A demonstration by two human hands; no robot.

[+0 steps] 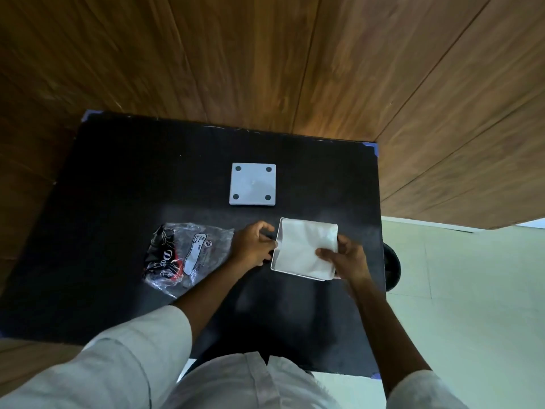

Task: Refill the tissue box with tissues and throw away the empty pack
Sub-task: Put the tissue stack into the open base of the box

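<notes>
A square white tissue box (275, 262) lies open-side up on the black table, filled with a stack of white tissues (300, 246). My left hand (252, 245) grips the box's left wall. My right hand (345, 256) holds its right side, fingers pressing on the tissues. The box's flat white base panel (252, 184), with four dark round pads, lies apart behind it. A crumpled, clear plastic tissue pack (185, 258) with red and black print lies left of my left hand and looks empty.
The black table (118, 187) stands against a wooden wall (265, 54). A dark round bin (392, 265) sits on the pale tiled floor just beyond the table's right edge.
</notes>
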